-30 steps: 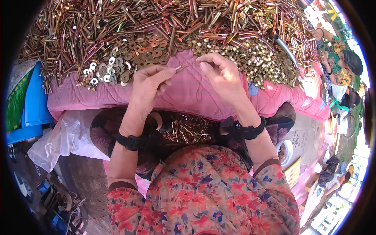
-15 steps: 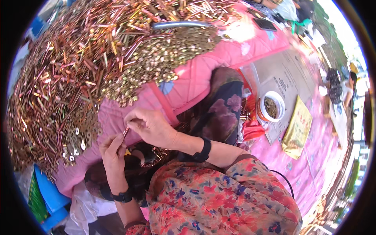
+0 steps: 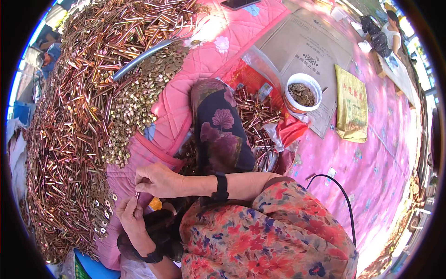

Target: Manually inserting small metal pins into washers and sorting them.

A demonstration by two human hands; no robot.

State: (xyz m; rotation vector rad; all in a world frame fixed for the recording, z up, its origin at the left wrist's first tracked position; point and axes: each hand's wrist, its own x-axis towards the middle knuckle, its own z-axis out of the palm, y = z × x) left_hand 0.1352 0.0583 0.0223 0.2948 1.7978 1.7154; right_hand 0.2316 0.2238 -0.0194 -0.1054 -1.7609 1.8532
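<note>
We pinch a thin bolt (image 3: 138, 197) between our left hand (image 3: 130, 215) and right hand (image 3: 158, 180), fingertips closed on it over the pink quilt (image 3: 186, 93). Farther right, a white tub (image 3: 303, 92) holds small brownish metal parts. Since half a second ago the tub sits more central and the bolt pile (image 3: 69, 116) spreads wider

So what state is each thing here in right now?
Left hand: pinching a thin copper-coloured metal bolt, upright.
Right hand: fingertips meeting the bolt's top.
Round white plastic tub: open, partly filled with small metal pieces.
Heap of copper-coloured bolts: loose, spread over the pink quilted cloth.
</note>
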